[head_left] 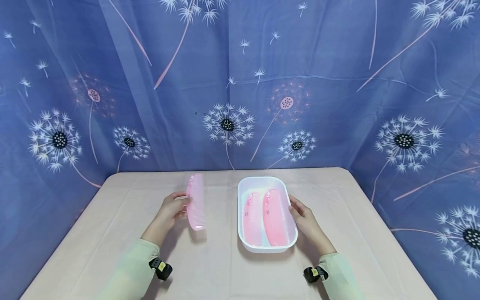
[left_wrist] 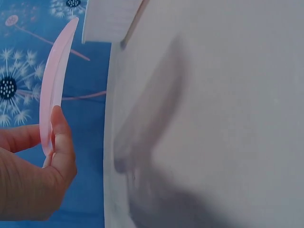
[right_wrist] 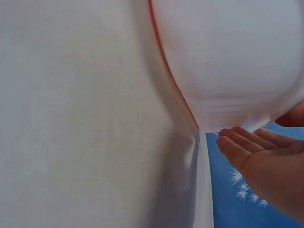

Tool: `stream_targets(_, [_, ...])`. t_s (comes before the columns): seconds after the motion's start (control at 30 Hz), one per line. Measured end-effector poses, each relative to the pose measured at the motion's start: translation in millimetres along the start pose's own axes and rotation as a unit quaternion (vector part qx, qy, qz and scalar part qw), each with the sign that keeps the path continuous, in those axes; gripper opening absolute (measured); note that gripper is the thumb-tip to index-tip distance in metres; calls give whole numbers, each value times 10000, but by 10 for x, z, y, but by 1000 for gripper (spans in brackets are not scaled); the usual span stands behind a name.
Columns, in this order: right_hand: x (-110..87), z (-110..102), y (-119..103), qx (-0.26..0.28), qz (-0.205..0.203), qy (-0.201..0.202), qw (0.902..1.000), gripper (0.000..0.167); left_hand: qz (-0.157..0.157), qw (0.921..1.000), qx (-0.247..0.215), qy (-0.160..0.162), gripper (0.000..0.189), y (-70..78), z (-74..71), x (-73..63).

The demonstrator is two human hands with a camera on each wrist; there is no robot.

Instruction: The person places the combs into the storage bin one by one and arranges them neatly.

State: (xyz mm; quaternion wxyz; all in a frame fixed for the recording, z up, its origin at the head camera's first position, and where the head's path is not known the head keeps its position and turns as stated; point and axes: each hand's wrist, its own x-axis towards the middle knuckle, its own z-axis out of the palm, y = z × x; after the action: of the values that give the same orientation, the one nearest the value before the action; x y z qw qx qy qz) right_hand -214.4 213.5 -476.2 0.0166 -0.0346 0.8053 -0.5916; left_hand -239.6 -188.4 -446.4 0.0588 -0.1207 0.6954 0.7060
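Observation:
My left hand (head_left: 172,210) holds a pink comb (head_left: 196,202) upright above the table, left of a white plastic basin (head_left: 267,249). In the left wrist view the comb (left_wrist: 56,80) shows edge-on, pinched between thumb and fingers of the left hand (left_wrist: 38,175). Two more pink combs lie side by side in the basin: a paler left comb (head_left: 253,218) and a brighter right comb (head_left: 275,218). On the basin's right side, my right hand (head_left: 305,218) grips the rim. The right wrist view shows the right hand's (right_wrist: 270,166) fingers against the basin's outer wall (right_wrist: 232,61).
A pale pink cloth covers the table (head_left: 221,275). Behind it and along both sides hangs a blue curtain (head_left: 180,137) with a dandelion print. Each wrist carries a small black camera, one at the left sleeve (head_left: 131,271), one at the right sleeve (head_left: 341,275).

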Motion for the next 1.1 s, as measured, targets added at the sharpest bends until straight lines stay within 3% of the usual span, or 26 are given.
stream_targets(0.5, [0,-5,10,44,-58,-21,10000,48,136,9997,-36,-202,38,60,367,6])
stream_targets(1.1, [-2,-3,9,106,-47,-56,9999,47,7,9994,-30,-353,34,70,741,-36])
